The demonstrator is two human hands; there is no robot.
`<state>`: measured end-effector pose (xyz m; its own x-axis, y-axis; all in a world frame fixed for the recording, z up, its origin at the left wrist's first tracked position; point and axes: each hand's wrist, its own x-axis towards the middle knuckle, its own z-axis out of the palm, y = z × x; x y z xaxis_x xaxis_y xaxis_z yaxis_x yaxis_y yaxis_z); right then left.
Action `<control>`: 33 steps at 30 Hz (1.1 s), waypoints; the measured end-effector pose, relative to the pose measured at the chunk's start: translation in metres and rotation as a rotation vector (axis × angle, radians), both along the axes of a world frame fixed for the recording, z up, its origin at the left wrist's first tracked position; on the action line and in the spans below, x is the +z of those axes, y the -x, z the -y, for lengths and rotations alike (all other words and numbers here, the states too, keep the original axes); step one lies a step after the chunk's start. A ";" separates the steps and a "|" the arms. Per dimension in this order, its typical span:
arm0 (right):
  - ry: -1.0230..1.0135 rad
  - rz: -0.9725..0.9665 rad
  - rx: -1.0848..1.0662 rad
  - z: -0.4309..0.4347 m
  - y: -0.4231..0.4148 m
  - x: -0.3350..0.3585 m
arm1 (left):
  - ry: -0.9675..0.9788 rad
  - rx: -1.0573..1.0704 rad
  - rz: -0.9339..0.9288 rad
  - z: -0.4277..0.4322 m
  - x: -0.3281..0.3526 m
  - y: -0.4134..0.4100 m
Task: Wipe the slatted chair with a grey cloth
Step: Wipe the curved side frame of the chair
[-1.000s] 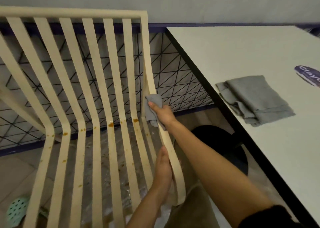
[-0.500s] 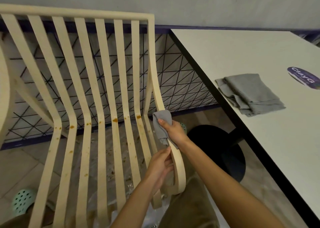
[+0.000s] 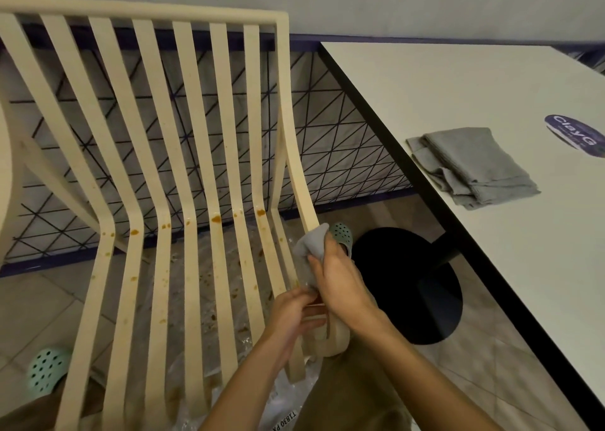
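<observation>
Sliding down the slat [image 3: 296, 168], right hand [image 3: 340, 283] with cloth [image 3: 311, 244] nears left hand [image 3: 291, 316].

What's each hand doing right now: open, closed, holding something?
Left hand: closed, gripping the outer rail of the slatted chair near its front curl.
Right hand: closed, holding the grey cloth against that same rail.

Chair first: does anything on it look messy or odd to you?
Yes. Orange-brown stains dot the slats of the chair, thickest at the bend, with drips down the seat. The plastic sheet underneath is spattered too. The right hand holds the cloth at the rightmost slat.
</observation>
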<state>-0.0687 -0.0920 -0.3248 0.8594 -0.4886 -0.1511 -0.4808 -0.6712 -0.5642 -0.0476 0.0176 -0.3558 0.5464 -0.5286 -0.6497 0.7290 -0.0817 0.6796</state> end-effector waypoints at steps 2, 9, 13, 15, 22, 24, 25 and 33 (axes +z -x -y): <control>0.169 -0.079 0.080 -0.004 -0.002 0.000 | 0.005 0.019 0.007 -0.001 0.002 -0.004; 0.273 -0.116 0.119 0.003 -0.041 -0.006 | 0.052 0.007 -0.003 0.007 0.005 -0.006; 0.220 -0.091 0.086 0.016 -0.072 -0.010 | 0.077 0.018 -0.005 0.012 0.007 -0.015; 0.182 -0.066 0.059 0.023 -0.088 -0.012 | 0.080 0.037 -0.023 0.016 0.007 -0.023; 0.170 0.037 0.009 0.040 -0.143 -0.010 | 0.022 0.069 0.061 0.034 0.010 -0.059; 0.211 0.052 0.021 0.044 -0.160 -0.008 | 0.011 0.055 0.077 0.037 0.010 -0.064; 0.230 0.065 0.029 0.048 -0.169 -0.008 | 0.011 0.045 0.086 0.038 0.010 -0.065; 0.331 0.105 0.152 0.059 -0.200 -0.009 | 0.025 0.033 0.098 0.037 0.013 -0.069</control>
